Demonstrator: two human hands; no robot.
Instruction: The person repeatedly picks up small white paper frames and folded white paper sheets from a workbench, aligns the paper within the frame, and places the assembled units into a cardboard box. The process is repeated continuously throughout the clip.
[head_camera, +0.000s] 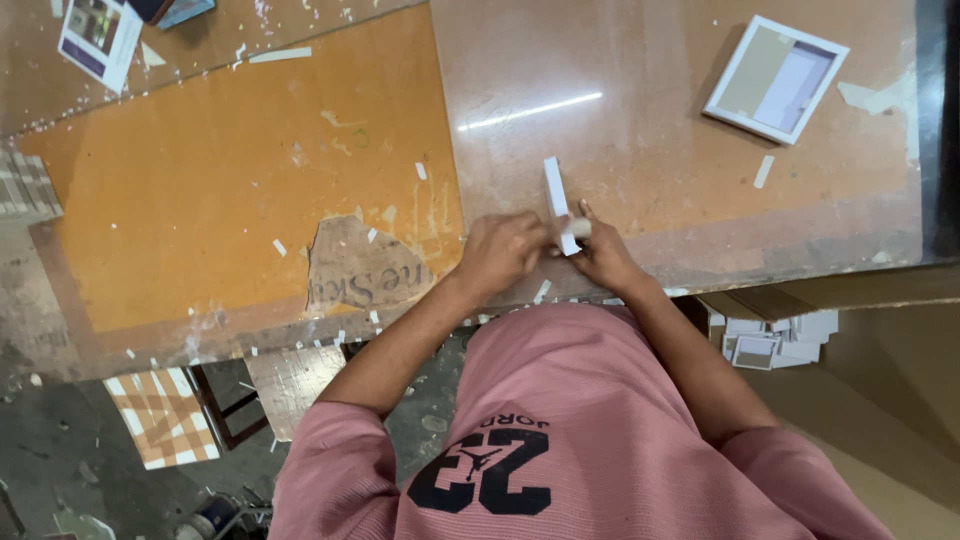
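Head view, looking straight down over the person's shoulders. Both hands meet at the near edge of the table (640, 150), just in front of the pink shirt (590, 420).

Left hand (500, 255): fingers curled inward, closed around the near end of a narrow white strip (556, 195). Right hand (598, 255): fingers folded onto the same near end from the other side, with one finger raised alongside the strip. The two hands are touching or nearly touching at the grip. The exact contact of the fingertips is hidden by the knuckles.

The strip runs away from the grip, across the table top, and its far end lies free beyond both hands. Whether it rests on the surface or is lifted off it cannot be told.

Surroundings, relative to the grip: an orange panel (220, 190) covers the table to the left, with a torn patch (360, 270) just left of the left hand. A white frame (775, 78) lies well beyond and to the right. Small white scraps (763, 171) are scattered over the surface around the hands. A stack of white frames (775, 340) sits below the table edge, right of the right forearm. A printed leaflet (98, 35) lies at the far left corner, well apart.
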